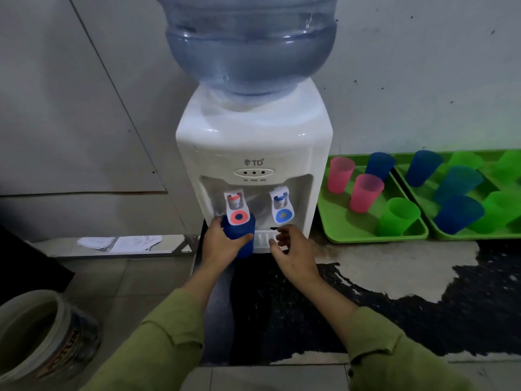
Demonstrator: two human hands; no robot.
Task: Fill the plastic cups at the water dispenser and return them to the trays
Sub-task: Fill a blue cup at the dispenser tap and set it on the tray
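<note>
The blue cup [239,228] has its rim hidden behind the red tap lever [239,213] of the water dispenser [253,136], and part of its side lies under the left hand [220,244] (its water level cannot be told). Atop the dispenser, the bottle [251,52] is cropped by the top edge. To the dispenser's right, the farther green tray [485,236] runs off-frame.

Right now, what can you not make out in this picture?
Head view only.
1. Water level in the blue cup: the red tap lever covers its mouth, and the left hand covers its wall.
2. Right tray: cut off by the frame's right edge.
3. Whether the tray cups hold water: too small, tinted walls.
</note>
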